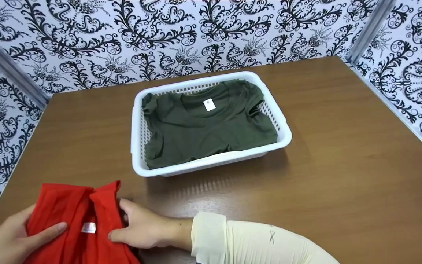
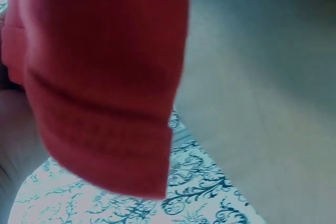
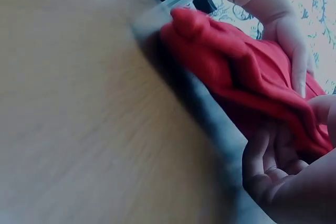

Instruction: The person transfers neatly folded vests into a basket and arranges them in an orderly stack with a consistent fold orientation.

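Observation:
Both hands hold a red garment (image 1: pixel 103 234) with a small white label inside, at the lower left of the head view. The left hand (image 1: pixel 11 233) grips its left side, thumb lying over the front of the cloth. On the opposite side the right hand (image 1: pixel 141 225) pinches the edge, its fingers curled behind the fabric, as the right wrist view also shows. In the left wrist view a thick hem of the red garment (image 2: pixel 105 103) hangs down and covers much of the picture. A folded dark green T-shirt (image 1: pixel 203 128) lies in a white plastic basket (image 1: pixel 213 160).
The basket stands on a brown wooden table (image 1: pixel 343 146), beyond the hands. Walls with black-and-white scroll patterned covering (image 1: pixel 181 33) close off the back and both sides. A cream sleeve (image 1: pixel 262 238) covers the right forearm.

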{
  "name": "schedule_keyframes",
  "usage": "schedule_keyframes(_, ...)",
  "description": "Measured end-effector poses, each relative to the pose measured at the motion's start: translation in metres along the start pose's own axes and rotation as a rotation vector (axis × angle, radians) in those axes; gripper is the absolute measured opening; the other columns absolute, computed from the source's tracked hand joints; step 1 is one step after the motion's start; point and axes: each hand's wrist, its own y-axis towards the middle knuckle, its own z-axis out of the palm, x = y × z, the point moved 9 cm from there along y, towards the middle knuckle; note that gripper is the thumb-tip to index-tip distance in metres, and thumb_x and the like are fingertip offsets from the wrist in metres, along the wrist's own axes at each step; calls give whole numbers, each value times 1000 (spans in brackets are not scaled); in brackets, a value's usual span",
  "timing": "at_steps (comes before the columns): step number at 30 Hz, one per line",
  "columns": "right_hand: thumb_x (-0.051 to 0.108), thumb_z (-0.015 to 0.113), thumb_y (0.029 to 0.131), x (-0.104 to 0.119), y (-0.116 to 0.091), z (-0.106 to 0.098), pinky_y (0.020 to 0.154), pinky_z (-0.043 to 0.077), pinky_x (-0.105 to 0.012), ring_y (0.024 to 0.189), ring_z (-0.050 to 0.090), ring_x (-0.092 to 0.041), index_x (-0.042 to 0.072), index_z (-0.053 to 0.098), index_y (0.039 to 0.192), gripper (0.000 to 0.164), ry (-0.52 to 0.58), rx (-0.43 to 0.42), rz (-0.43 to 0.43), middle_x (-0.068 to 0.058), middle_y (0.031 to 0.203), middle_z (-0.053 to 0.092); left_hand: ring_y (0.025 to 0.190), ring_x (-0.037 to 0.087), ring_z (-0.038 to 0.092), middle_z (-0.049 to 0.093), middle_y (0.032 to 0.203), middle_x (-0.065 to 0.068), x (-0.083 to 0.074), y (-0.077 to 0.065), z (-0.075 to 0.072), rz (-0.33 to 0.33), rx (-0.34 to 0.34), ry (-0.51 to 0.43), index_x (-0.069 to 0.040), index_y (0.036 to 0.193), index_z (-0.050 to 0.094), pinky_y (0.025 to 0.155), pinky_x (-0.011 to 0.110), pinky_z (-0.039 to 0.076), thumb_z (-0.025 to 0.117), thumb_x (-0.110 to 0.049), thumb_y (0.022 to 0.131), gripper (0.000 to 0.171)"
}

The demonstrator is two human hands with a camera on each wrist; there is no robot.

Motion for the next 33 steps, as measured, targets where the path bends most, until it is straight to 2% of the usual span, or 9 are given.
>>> schedule_keyframes(3, 1, 59, 78, 16, -9, -4, 76, 47, -14, 81, 59, 4, 22, 45, 116, 46, -29, 4, -72, 11, 93, 62, 61, 12, 62, 65, 77, -2, -11, -7, -12, 23, -121, 15, -5, 115, 47, 55, 26, 51, 62, -15, 87, 33)
schedule_keyframes(6, 2, 58, 78, 32, -19, -14, 76, 48, -15, 82, 58, 4, 22, 47, 117, 45, -23, -11, -131, 11, 92, 60, 60, 13, 62, 65, 74, -3, -25, -12, -22, 63, -225, -21, -8, 109, 51, 53, 26, 50, 63, -8, 86, 26)
schedule_keyframes(11, 3, 57, 78, 52, -38, -41, 79, 48, -17, 87, 57, 2, 22, 46, 125, 52, 0, -80, -184, 11, 98, 59, 65, 10, 61, 65, 78, -4, -52, -14, -30, 157, -332, -13, -9, 109, 54, 59, 18, 48, 64, -5, 84, 27)
schedule_keyframes(14, 1, 54, 77, 58, -48, -59, 86, 47, -19, 93, 58, -1, 21, 45, 128, 55, 77, -97, -197, 9, 106, 60, 68, 9, 62, 65, 83, -4, -65, -14, -30, 154, -342, -4, -10, 112, 53, 62, 16, 48, 64, -10, 85, 29)
schedule_keyframes(17, -3, 52, 77, 64, -58, -74, 90, 47, -24, 97, 60, -6, 18, 46, 126, 54, 176, -95, -217, 4, 111, 62, 72, 12, 64, 64, 89, 0, -78, -13, -27, 135, -320, -20, -11, 116, 51, 63, 19, 52, 61, -16, 88, 30)
schedule_keyframes(20, -5, 51, 76, 71, -66, -90, 89, 48, -28, 96, 61, -11, 15, 46, 123, 51, 228, -115, -216, -1, 109, 62, 73, 15, 65, 63, 92, 3, -92, -8, -23, 127, -299, -39, -12, 119, 48, 62, 25, 54, 59, -22, 90, 33)
schedule_keyframes(23, -6, 51, 75, 77, -73, -105, 86, 50, -33, 94, 63, -17, 12, 45, 123, 51, 266, -144, -203, -8, 109, 62, 70, 15, 64, 63, 90, 4, -110, -2, -21, 144, -315, -33, -14, 118, 48, 59, 26, 53, 59, -26, 89, 33)
schedule_keyframes(28, -2, 54, 80, 80, -82, -136, 86, 51, -36, 94, 64, -23, 7, 42, 126, 48, 256, -217, -189, -14, 112, 60, 73, 14, 63, 64, 91, 4, -145, 13, -20, 210, -364, -65, -15, 116, 51, 62, 23, 52, 61, -27, 88, 33)
schedule_keyframes(33, 9, 60, 87, 79, -89, -168, 88, 50, -36, 98, 64, -24, 9, 40, 127, 45, 168, -270, -209, -12, 115, 61, 77, 12, 62, 63, 96, 4, -176, 33, -15, 264, -372, -85, -14, 117, 50, 65, 21, 52, 62, -30, 87, 36)
